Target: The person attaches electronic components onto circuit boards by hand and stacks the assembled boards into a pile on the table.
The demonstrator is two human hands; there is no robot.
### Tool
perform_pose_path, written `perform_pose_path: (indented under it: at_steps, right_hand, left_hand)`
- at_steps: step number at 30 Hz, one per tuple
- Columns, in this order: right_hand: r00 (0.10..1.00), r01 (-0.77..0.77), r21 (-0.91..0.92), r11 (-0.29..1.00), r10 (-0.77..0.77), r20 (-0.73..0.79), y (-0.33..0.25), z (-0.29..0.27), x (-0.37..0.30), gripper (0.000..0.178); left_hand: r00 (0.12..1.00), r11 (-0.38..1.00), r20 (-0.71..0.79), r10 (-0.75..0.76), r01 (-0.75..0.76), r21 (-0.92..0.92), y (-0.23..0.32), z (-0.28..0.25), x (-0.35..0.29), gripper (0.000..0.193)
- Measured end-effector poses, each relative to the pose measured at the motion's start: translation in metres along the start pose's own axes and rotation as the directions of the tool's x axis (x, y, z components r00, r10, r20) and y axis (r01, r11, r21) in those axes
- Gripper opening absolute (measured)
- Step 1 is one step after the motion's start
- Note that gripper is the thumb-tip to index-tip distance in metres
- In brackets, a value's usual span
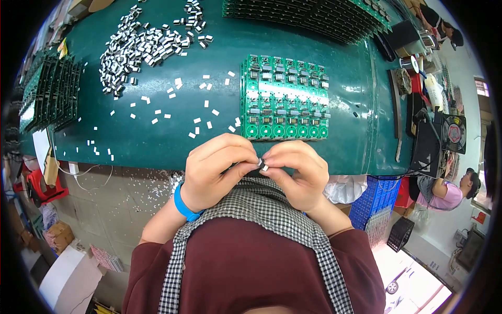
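My left hand (217, 167) and my right hand (298, 170) meet at the near edge of the green table (157, 141), fingertips pinched together on a small silver-and-white component (262, 166). A blue band is on my left wrist. Just beyond my fingers lies a green circuit board panel (285, 99) with rows of small parts fitted on it. Which hand carries the component's weight is hard to tell; both touch it.
A heap of small silver components (141, 44) lies at the far left, with white bits (172, 112) scattered nearer. Stacked green boards stand at the left (49, 91) and along the far edge (308, 15). A small fan (452, 133) and another person (449, 191) are at the right.
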State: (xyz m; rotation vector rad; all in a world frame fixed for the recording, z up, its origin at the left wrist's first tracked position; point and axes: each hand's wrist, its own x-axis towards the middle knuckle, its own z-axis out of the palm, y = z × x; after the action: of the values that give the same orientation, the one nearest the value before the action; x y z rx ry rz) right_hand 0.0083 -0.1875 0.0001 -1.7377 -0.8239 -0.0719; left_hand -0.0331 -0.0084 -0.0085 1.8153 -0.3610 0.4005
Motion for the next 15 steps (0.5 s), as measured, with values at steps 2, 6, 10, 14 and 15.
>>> perform_pose_path:
  at_steps: [2,6,10,14,15]
  right_hand:
    - [1.0,0.009,0.02,1.0,-0.009,0.001,0.001,0.0,-0.002,0.021]
    - [0.997,0.068,-0.017,0.998,-0.069,-0.027,0.0,0.002,-0.007,0.022]
    - [0.983,0.177,-0.072,0.982,-0.18,-0.041,0.0,0.003,-0.008,0.024]
    - [0.984,0.172,-0.026,0.985,-0.173,-0.032,-0.002,0.003,-0.008,0.024]
    - [0.986,0.162,-0.014,0.987,-0.162,-0.026,-0.002,0.003,-0.006,0.024]
  left_hand:
    - [1.0,0.999,0.009,-0.007,0.007,-0.032,-0.002,0.001,-0.002,0.02]
    - [1.0,0.99,0.028,-0.008,0.012,-0.138,-0.007,0.006,-0.005,0.02]
    - [0.998,0.986,0.035,0.042,-0.036,-0.165,-0.007,0.008,-0.01,0.019]
    - [0.972,0.969,-0.067,0.225,-0.23,-0.092,-0.011,0.013,-0.012,0.024]
    - [0.972,0.969,-0.067,0.224,-0.229,-0.092,-0.012,0.012,-0.011,0.024]
